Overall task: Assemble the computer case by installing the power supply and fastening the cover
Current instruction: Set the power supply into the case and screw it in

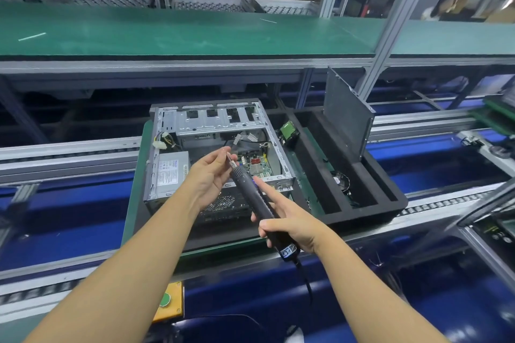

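Note:
An open metal computer case [167, 120] lies on a green pallet on the conveyor. A grey power supply [172, 170] sits inside at its left, and a motherboard [257, 166] shows at the right. The dark grey cover panel [348, 117] leans upright in a black foam tray [370, 198] to the right. My right hand [289, 224] grips a black electric screwdriver [255, 198], index finger stretched along its barrel. My left hand [209, 172] pinches the screwdriver's bit tip [230, 159] above the case; whether a screw is between the fingers is too small to tell.
A hard drive [288, 132] stands between the case and the foam tray. A green shelf [167, 33] runs across above the conveyor. A yellow box with a green button [165, 301] sits at the near edge. The screwdriver's cable [308, 284] hangs down. A person sits at far right.

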A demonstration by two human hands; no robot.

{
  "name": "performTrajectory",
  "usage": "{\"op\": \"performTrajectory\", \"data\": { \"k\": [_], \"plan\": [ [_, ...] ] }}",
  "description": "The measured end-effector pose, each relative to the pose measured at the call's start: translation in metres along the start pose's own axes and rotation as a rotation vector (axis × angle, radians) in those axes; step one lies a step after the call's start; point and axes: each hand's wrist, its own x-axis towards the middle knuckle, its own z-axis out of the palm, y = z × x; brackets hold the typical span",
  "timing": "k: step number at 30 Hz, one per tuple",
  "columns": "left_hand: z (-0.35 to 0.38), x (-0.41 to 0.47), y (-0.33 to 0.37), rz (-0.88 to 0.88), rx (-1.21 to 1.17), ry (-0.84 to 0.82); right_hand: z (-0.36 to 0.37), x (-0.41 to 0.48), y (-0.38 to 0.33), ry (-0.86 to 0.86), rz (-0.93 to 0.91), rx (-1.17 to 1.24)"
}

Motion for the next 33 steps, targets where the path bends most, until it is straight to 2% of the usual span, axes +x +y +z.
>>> {"op": "performTrajectory", "data": {
  "k": [8,12,14,18,22,24,27,29,33],
  "plan": [
    [-0.006,-0.014,0.006,-0.099,-0.052,-0.030,0.015,-0.004,0.004,0.010,-0.044,-0.075],
    [-0.010,-0.022,0.011,-0.038,-0.006,0.023,0.021,0.001,0.006,-0.013,-0.067,-0.100],
    [-0.015,-0.027,0.016,-0.017,0.093,0.046,0.026,0.005,0.008,-0.012,-0.072,-0.116],
    [-0.022,-0.039,0.029,-0.051,0.564,0.090,0.039,0.011,0.018,0.032,-0.090,-0.097],
    [-0.050,-0.043,0.053,0.240,1.445,0.210,0.048,0.013,0.029,0.073,-0.096,-0.063],
    [-0.068,-0.041,0.063,0.241,1.809,0.089,0.053,0.011,0.036,0.096,-0.066,-0.085],
    [-0.087,-0.032,0.067,0.067,2.273,-0.091,0.062,0.009,0.048,0.099,-0.027,-0.098],
    [-0.095,-0.026,0.062,0.051,2.439,-0.122,0.069,0.009,0.051,0.096,-0.045,-0.095],
    [-0.110,-0.018,0.043,0.142,2.432,-0.039,0.086,0.014,0.054,0.124,-0.079,-0.101]
  ]
}}
